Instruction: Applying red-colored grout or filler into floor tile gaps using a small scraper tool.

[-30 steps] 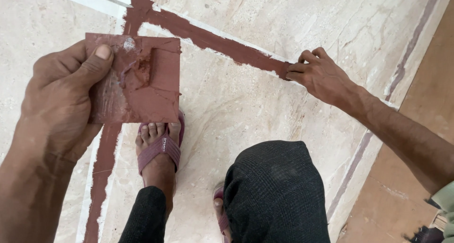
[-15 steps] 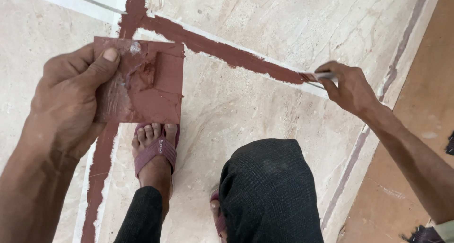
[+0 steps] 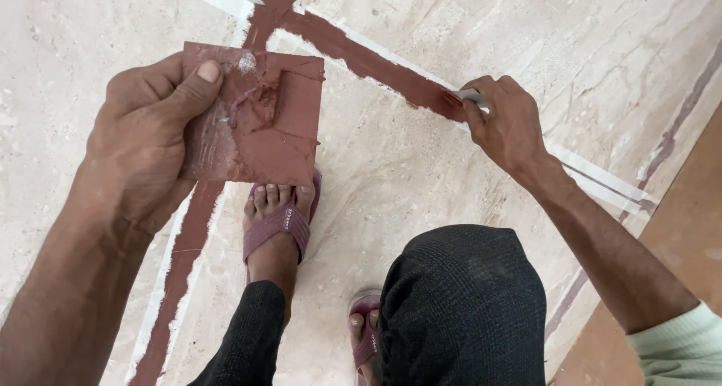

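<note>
Back leftward along the red joint [image 3: 361,55], right hand [image 3: 508,123] grips perhaps a blade [image 3: 470,95]; left hand [image 3: 150,130] clasps the smeared board [image 3: 256,123].

Open marble floor [image 3: 617,70] beyond the joint — knee [image 3: 462,303], sandalled foot [image 3: 277,221] crowd below.

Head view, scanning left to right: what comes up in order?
Left hand → square board smeared with red-brown paste → sandalled foot → black-clad knee → right hand holding a small blade on the floor joint.
</note>
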